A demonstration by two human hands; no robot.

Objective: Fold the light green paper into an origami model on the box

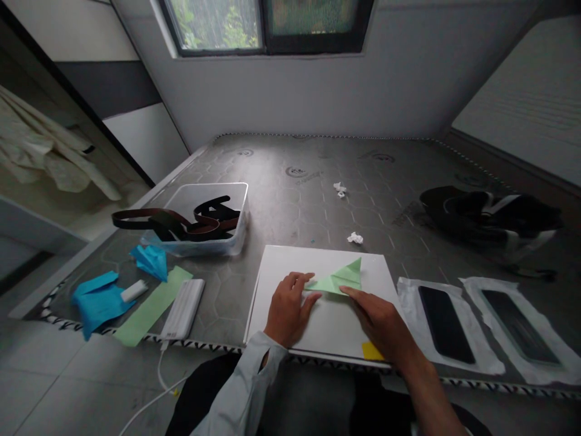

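A light green folded paper (341,277), pointed like a triangle, lies on a white board (290,260) at the near edge of the grey mattress. My left hand (288,307) rests on the board with its fingertips pressing the paper's left end, fingers loosely bent. My right hand (380,320) lies flat to the right, its index finger stretched out onto the paper's lower edge. A small yellow piece (371,350) shows under my right wrist.
A clear plastic box (236,200) with dark belts stands at left. Blue paper scraps (97,300), a green strip (152,306), a white power bank (184,309) with cable lie near it. Two dark phones (443,324) on white wrappers lie right; a black bag (490,215) behind.
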